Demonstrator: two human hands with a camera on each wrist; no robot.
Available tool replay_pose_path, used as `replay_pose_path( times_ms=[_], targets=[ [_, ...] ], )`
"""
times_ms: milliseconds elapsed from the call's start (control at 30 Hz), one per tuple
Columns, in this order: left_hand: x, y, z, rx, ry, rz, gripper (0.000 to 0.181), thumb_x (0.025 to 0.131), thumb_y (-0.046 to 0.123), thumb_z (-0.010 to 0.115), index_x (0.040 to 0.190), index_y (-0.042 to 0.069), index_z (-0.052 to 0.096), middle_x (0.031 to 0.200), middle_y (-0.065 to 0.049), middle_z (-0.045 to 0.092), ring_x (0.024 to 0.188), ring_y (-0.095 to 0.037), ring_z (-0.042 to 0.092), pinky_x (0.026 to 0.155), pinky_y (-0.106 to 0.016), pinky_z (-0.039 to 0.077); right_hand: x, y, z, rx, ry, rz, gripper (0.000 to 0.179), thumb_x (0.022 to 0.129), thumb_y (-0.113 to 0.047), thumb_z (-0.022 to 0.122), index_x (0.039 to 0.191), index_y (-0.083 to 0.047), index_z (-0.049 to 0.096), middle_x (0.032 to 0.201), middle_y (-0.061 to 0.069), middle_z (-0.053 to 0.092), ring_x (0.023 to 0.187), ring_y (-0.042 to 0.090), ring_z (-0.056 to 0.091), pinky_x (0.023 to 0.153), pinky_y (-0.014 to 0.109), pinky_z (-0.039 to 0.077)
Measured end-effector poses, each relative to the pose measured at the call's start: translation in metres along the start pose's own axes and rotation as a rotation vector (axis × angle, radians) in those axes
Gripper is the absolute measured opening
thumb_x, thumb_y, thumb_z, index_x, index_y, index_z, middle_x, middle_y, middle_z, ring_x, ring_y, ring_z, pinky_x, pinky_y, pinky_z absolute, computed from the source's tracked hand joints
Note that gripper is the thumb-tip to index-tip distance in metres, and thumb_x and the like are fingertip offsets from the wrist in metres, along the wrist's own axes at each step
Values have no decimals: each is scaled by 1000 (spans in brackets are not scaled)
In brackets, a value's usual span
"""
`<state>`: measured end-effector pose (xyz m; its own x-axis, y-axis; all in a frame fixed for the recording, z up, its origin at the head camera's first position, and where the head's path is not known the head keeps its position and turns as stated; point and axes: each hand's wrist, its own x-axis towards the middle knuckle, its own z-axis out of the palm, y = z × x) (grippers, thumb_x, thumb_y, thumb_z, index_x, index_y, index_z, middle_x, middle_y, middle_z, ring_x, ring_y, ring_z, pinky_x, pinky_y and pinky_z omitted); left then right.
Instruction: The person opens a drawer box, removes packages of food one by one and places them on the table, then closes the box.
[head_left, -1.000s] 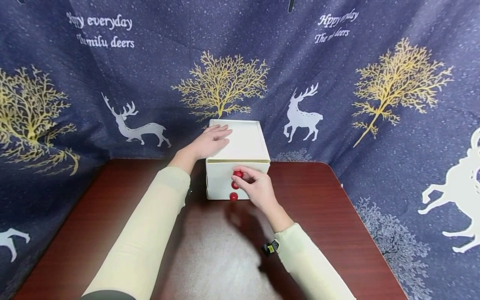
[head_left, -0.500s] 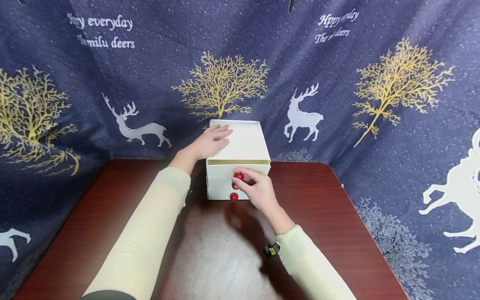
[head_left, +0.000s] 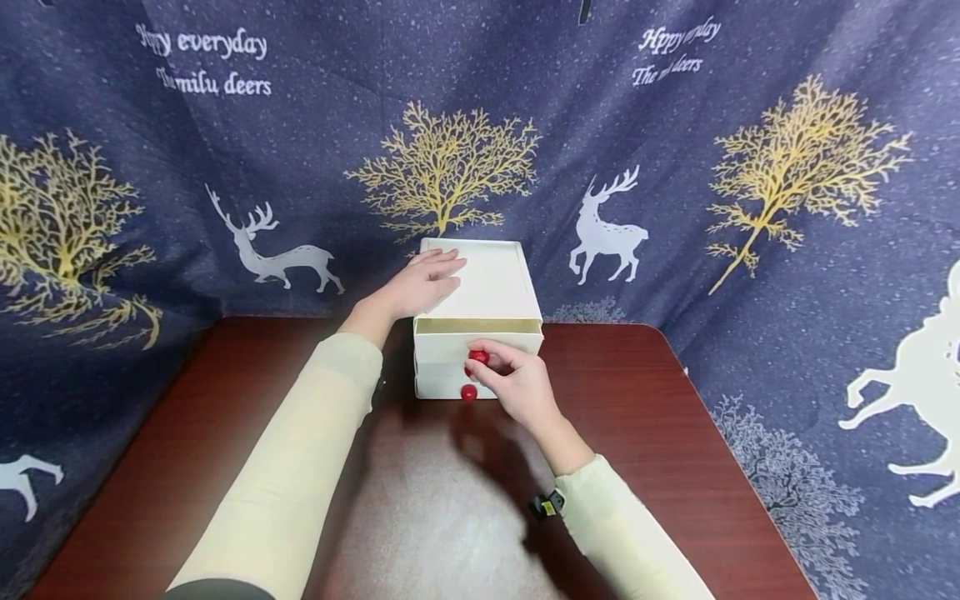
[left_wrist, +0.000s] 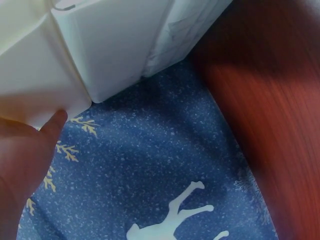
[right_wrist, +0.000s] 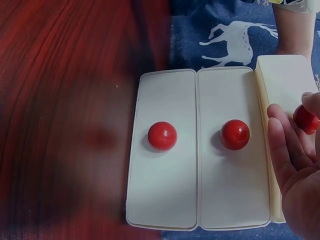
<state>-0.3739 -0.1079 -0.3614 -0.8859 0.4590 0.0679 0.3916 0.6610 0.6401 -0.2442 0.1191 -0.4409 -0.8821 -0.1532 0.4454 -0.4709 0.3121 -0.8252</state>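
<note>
My right hand pinches the top knob of the part-open drawer; my left hand lies flat on the box.
My left fingers are straight, at the lid's 9 o'clock; the box stands at my 12 o'clock, the drawer jutting from its 6 o'clock side. From my head the middle knob is mostly hidden; my right wrist view shows it whole, a glossy red ball like the low knob. My left wrist view adds a creased white panel. Beneath is a red-brown, wood-grained table; from 9 to 3 o'clock hangs blue cloth printed with deer and gold trees.
</note>
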Motion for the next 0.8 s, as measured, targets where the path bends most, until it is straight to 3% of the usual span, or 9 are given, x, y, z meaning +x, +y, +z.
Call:
replay_pose_path(
  times_ms=[800],
  targets=[
    [2, -4, 0, 7, -10, 16, 60, 116, 45, 46, 172, 23, 40, 185, 2, 22, 174, -28, 3, 140, -60, 3, -10, -4, -1, -36, -5, -12, 25, 93, -8, 88, 118, -15, 86, 89, 6, 83, 76, 3, 70, 70, 14, 55]
  ],
)
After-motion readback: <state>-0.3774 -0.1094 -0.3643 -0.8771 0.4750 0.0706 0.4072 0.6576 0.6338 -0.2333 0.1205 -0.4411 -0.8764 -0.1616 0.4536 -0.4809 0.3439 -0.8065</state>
